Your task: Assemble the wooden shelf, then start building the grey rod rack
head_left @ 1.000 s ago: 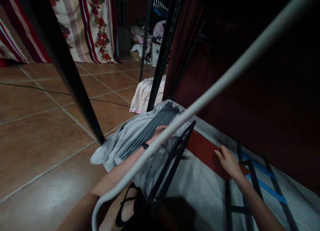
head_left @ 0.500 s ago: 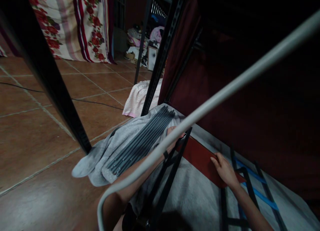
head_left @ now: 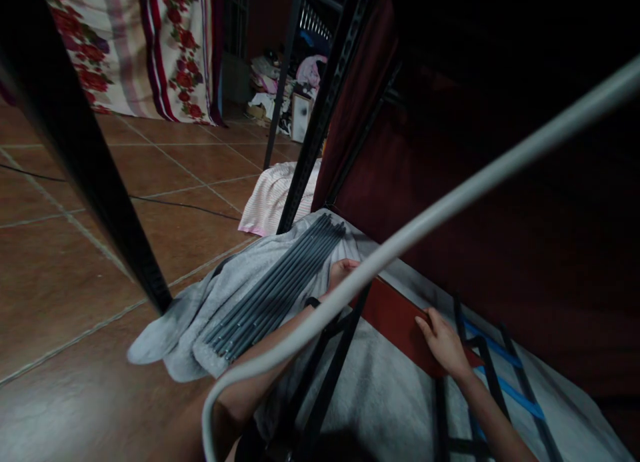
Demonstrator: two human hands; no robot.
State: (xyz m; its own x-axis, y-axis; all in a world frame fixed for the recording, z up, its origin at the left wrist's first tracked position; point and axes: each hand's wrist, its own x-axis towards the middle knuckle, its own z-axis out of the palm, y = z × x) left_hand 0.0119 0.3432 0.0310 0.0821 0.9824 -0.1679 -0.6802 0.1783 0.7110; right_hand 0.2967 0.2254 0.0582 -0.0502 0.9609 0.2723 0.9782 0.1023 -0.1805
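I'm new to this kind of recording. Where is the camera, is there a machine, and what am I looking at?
There is no robot: these are a person's own bare hands, seen by one camera worn on the head, looking forward and down. The right hand grips the edge of a reddish-brown board. The left hand is near the board's other end, but a pale tube crosses in front, so I cannot tell whether it touches. Grey rods lie side by side on grey cloth; at the right is a black frame with blue strips.
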